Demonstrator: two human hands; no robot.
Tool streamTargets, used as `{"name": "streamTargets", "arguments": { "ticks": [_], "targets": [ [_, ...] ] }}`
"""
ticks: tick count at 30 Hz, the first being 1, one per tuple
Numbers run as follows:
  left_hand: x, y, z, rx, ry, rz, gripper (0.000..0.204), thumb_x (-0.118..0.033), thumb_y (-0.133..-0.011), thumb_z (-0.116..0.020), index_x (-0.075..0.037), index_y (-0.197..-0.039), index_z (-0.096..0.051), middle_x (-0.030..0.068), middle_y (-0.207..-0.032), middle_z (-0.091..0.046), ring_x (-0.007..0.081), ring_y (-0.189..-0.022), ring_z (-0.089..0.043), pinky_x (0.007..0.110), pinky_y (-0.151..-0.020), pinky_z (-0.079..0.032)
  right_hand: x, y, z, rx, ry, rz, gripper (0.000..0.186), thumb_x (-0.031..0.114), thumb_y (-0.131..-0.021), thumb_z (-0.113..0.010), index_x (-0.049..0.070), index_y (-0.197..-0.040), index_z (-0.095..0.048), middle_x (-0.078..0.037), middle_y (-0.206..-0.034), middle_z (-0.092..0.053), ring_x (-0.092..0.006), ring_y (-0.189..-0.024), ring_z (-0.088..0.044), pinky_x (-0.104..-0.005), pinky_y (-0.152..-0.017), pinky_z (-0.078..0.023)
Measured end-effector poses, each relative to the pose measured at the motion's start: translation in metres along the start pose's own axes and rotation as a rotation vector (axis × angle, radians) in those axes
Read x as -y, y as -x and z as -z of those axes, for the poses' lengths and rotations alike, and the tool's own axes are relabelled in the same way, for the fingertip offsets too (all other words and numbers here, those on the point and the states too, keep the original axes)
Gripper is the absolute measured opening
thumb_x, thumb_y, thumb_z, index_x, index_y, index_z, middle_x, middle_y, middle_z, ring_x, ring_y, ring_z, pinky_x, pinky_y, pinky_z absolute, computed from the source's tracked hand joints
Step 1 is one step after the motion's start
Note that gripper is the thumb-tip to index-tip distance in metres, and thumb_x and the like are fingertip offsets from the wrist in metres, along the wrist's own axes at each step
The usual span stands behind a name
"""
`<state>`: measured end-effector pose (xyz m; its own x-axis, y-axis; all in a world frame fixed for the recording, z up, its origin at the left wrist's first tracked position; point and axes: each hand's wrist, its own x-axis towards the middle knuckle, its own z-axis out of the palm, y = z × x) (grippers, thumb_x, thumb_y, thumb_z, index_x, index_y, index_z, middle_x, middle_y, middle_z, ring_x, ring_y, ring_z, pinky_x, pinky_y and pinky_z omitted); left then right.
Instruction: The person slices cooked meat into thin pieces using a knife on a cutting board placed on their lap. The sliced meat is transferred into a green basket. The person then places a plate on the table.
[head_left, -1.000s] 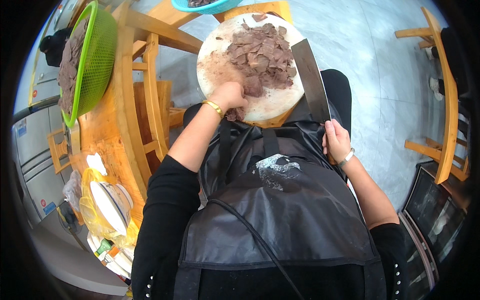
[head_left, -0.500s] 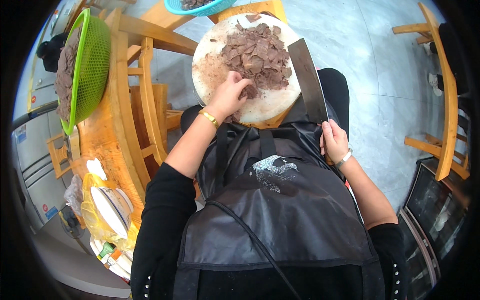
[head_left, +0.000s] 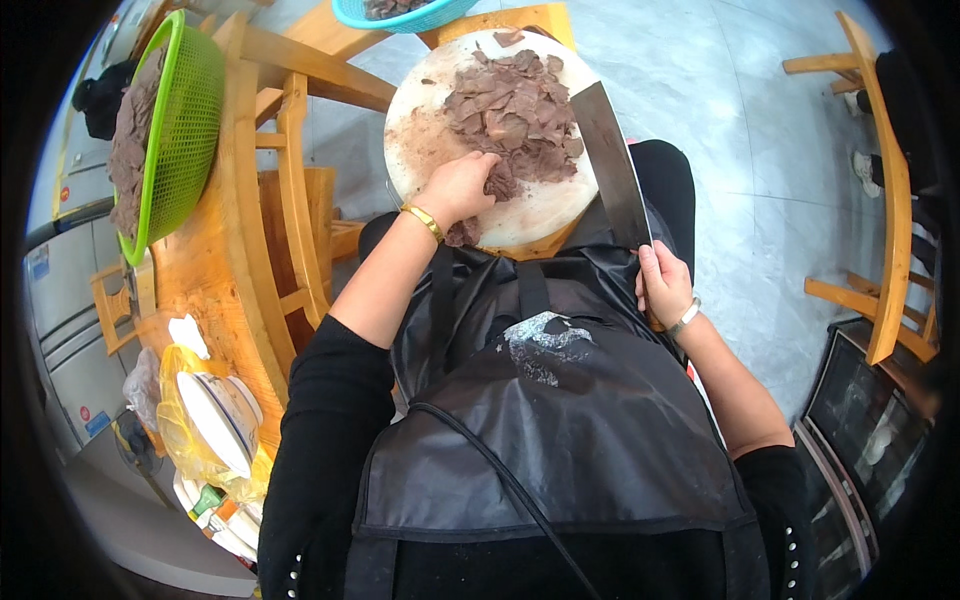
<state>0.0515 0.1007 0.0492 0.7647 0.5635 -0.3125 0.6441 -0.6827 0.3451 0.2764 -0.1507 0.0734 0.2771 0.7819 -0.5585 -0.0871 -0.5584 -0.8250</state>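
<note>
A round white chopping board [head_left: 420, 120] is tilted in front of my knees, with a pile of thin brown meat slices [head_left: 510, 105] on it. My left hand [head_left: 463, 185] is on the board, fingers curled over a dark piece of meat [head_left: 500, 182] below the pile. More meat lies by the board's near edge, under my wrist. My right hand [head_left: 662, 282] grips a large cleaver [head_left: 612, 160] by its handle, the broad blade pointing forward over the board's right side. A black apron covers my lap.
On my left, a wooden table [head_left: 180, 290] carries a green mesh basket [head_left: 190, 120] of meat and a bowl [head_left: 210, 420] with yellow plastic. A blue basket [head_left: 410, 15] sits beyond the board. A wooden bench [head_left: 890, 250] and a dark-clad person's feet [head_left: 870, 170] are at the right.
My left hand rose slightly and lifted its fingers half a second ago, and is now lower with fingers curled on the meat. The cleaver has shifted slightly left.
</note>
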Motion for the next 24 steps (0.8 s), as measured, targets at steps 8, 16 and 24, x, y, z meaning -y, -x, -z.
{"name": "streamTargets", "arguments": {
  "ticks": [8, 16, 24],
  "targets": [
    [0.018, 0.04, -0.01, -0.37, 0.547, -0.066, 0.038, -0.004, -0.074, -0.07, -0.006, -0.11, -0.058, 0.0045, -0.097, -0.059, 0.0194, -0.082, -0.061, 0.03, -0.072, -0.051, -0.001, -0.001, 0.004, 0.002, -0.028, 0.017, 0.03, 0.028, -0.098, -0.046, 0.002, -0.084, -0.053, -0.003, -0.053, -0.052, -0.0097, -0.039, -0.047, -0.0246, -0.039, -0.036],
    [0.001, 0.094, 0.169, -0.912, 1.256, 0.034, 0.024, -0.003, -0.085, -0.063, -0.006, -0.108, -0.058, 0.0036, -0.092, -0.064, 0.0075, -0.068, -0.056, 0.019, -0.057, -0.044, -0.007, -0.004, 0.001, 0.03, -0.055, 0.013, 0.028, 0.027, -0.098, -0.045, 0.003, -0.085, -0.053, -0.004, -0.052, -0.051, -0.011, -0.036, -0.046, -0.0251, -0.035, -0.036],
    [0.124, 0.172, 0.351, -1.449, 0.677, 0.071, 0.041, -0.014, -0.084, -0.07, 0.004, -0.116, -0.053, 0.0097, -0.11, -0.061, 0.0163, -0.097, -0.06, 0.028, -0.084, -0.048, -0.023, -0.011, -0.001, 0.022, 0.005, 0.1, 0.035, 0.031, -0.099, -0.041, 0.001, -0.084, -0.051, -0.004, -0.049, -0.048, -0.0119, -0.035, -0.045, -0.0248, -0.033, -0.036]
  ]
}}
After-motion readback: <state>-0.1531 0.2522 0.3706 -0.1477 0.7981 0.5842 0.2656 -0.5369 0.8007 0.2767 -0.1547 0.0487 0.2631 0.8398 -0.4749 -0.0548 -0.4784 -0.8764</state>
